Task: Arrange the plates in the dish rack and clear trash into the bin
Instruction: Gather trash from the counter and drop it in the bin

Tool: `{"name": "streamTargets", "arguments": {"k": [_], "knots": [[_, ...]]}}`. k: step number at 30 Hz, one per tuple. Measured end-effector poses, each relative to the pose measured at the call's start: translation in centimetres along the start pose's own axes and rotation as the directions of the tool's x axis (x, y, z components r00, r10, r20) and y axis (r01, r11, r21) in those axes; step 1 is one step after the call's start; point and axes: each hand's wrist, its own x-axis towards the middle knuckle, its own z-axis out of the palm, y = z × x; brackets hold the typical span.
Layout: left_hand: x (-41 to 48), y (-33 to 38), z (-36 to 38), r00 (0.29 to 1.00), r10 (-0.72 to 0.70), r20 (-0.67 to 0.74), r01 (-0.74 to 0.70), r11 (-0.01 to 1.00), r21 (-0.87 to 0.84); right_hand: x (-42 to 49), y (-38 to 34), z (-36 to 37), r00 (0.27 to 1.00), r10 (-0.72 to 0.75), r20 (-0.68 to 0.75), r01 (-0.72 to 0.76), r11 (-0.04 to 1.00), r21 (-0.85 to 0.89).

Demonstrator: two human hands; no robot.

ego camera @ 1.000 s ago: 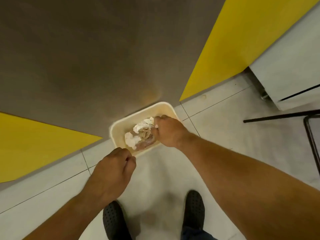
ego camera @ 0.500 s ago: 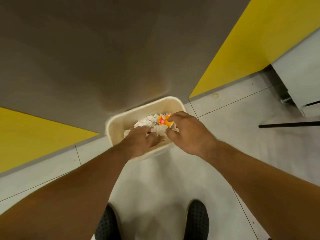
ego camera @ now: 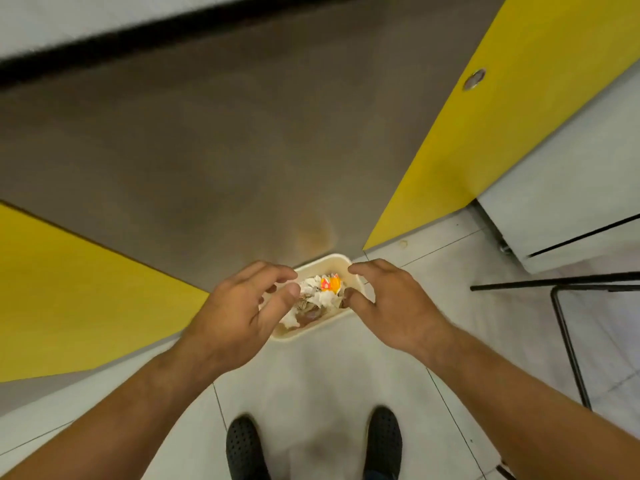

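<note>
A cream rectangular bin [ego camera: 341, 263] stands on the floor against a grey wall panel. Crumpled white tissue [ego camera: 320, 294] and a red-orange wrapper [ego camera: 330, 283] fill it. My left hand [ego camera: 244, 311] hovers over the bin's left side with fingers spread and loosely bent, holding nothing. Over the right rim hangs my right hand [ego camera: 391, 303], fingers relaxed and empty. Both hands sit above the trash, apart from it. No plates or dish rack are in view.
Yellow cabinet doors [ego camera: 491, 126] flank the grey panel [ego camera: 207, 150] on both sides. A black metal frame [ego camera: 568, 344] stands on the tiled floor at the right, below a white unit [ego camera: 568, 209]. My two black shoes [ego camera: 382, 441] are at the bottom.
Both hands have lifted out of the bin and opened, leaving the tissue and wrapper inside. The view has pulled back and upward.
</note>
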Motion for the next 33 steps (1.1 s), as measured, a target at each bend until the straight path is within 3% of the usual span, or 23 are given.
{"name": "streamTargets", "arguments": {"k": [6, 13, 17, 23, 33], "knots": [[-4.0, 9.8, -11.8, 0.99, 0.108, -0.09, -0.103, 0.993, 0.057, -4.6, -11.3, -12.1, 0.984, -0.066, -0.163, 0.079, 0.994, 0.075], [-5.3, 19.6, -27.5, 0.924, 0.333, -0.187, -0.302, 0.937, 0.177, -8.2, -23.8, -22.2, 0.938, -0.221, -0.265, 0.227, 0.974, -0.011], [-5.4, 22.2, -33.4, 0.9, 0.383, -0.209, -0.334, 0.913, 0.236, -9.0, -30.0, -25.8, 0.903, -0.276, -0.33, 0.287, 0.958, -0.015], [-5.7, 21.9, -36.6, 0.917, 0.359, -0.172, -0.301, 0.908, 0.292, -9.5, -35.1, -27.7, 0.884, -0.308, -0.353, 0.316, 0.948, -0.036], [-4.9, 20.4, -37.2, 0.94, 0.285, -0.187, -0.221, 0.927, 0.303, -6.1, -37.1, -27.1, 0.912, -0.321, -0.256, 0.317, 0.947, -0.055]]}}
